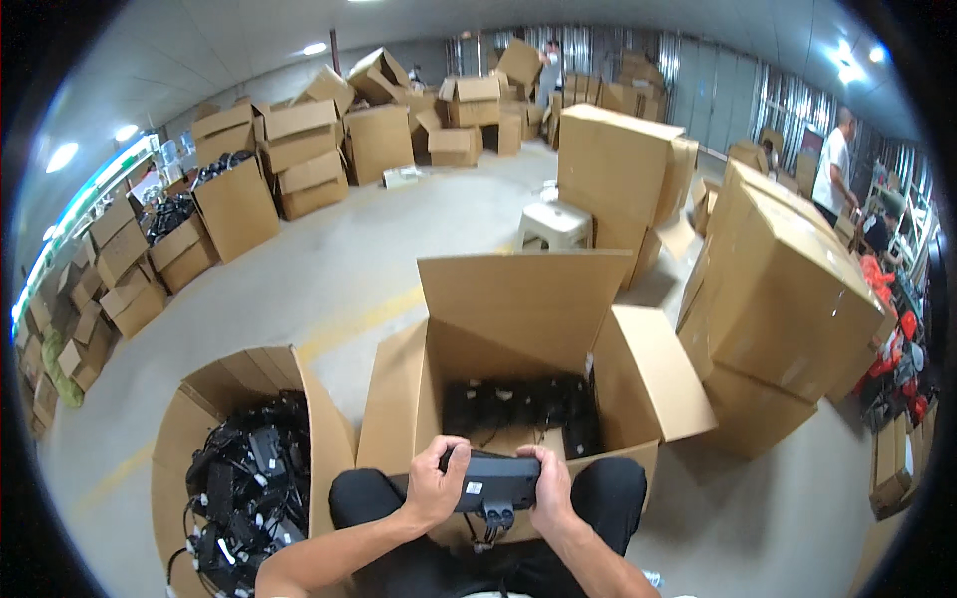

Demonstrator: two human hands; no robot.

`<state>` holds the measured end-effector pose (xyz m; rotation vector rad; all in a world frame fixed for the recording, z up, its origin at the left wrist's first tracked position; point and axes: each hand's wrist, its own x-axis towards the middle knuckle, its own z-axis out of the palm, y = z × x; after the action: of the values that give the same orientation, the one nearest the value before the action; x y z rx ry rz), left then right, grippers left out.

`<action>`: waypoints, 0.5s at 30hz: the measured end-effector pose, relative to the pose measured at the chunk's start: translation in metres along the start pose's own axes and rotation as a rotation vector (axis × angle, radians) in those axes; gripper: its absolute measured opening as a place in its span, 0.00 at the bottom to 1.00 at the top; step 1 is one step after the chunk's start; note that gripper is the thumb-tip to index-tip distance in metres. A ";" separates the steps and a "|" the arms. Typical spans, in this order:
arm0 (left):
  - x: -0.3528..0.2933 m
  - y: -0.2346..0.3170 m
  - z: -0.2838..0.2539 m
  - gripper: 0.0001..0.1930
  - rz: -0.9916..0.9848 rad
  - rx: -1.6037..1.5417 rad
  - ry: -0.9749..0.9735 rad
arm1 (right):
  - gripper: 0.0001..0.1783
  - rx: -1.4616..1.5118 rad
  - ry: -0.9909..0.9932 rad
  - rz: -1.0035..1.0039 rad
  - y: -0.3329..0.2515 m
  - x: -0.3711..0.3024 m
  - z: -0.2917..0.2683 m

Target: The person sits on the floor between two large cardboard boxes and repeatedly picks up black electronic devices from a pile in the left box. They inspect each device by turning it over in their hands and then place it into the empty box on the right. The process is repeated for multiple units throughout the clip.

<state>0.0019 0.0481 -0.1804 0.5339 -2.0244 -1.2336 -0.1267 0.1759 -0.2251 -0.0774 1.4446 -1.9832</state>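
A flat black electronic device (pixel 501 482) with a small white label is held level above my lap, between my two hands. My left hand (pixel 437 483) grips its left end, thumb on top. At its right end my right hand (pixel 550 486) is closed round the edge. A bundled black cable (pixel 495 520) with plugs hangs from its near side. Just beyond stands an open cardboard box (pixel 523 294), with several similar black devices (pixel 518 402) lined up along its far and right inner walls. Part of that box's near side is hidden by my hands and knees.
To my left, a tall open carton (pixel 329 439) holds a jumbled heap of black devices and cables (pixel 254 468). Large closed cartons (pixel 788 289) stand at the right. A white plastic stool (pixel 554 225) is farther ahead. Another person (pixel 833 169) stands at the far right.
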 end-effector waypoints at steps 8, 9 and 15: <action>0.009 0.013 -0.022 0.38 -0.232 -0.026 -0.204 | 0.16 -0.211 -0.082 -0.155 -0.007 0.017 0.012; 0.008 0.010 -0.026 0.37 -0.319 -0.103 -0.220 | 0.15 -0.365 -0.164 -0.280 -0.015 0.025 0.014; 0.009 -0.047 -0.060 0.32 -0.134 0.173 -0.080 | 0.33 -0.887 -0.553 -1.008 -0.193 0.056 0.185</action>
<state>0.0397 -0.0157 -0.2003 0.7234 -2.2060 -1.1800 -0.1849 0.0241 -0.0063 -1.8705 1.9253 -1.5172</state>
